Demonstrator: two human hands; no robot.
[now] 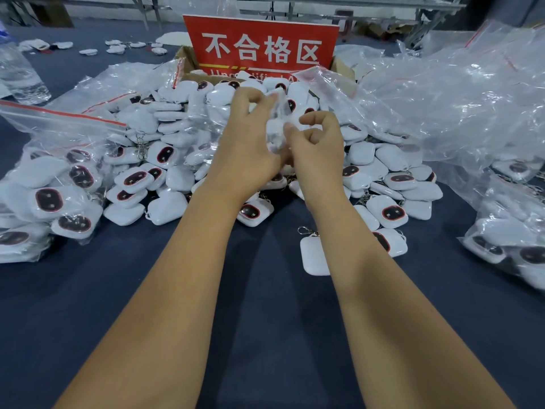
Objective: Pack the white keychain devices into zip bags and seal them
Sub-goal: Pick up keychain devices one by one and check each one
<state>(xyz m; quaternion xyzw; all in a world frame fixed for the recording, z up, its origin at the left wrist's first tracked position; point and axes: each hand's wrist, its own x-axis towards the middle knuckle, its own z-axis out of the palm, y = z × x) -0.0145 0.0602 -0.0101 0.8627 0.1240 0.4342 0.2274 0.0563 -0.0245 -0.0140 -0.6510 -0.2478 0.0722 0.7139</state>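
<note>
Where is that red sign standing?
The red sign stands top centre in the head view, in a cardboard box behind the pile of white devices.

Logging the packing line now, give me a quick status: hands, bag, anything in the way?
Left hand and right hand both pinching a small clear zip bag, raised over the device pile. Contents blurred. Nothing in the way.

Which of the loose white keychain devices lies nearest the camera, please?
The plain-side-up white square keychain device with a metal clip, lying alone on the dark cloth, nearer than the pile.
</note>
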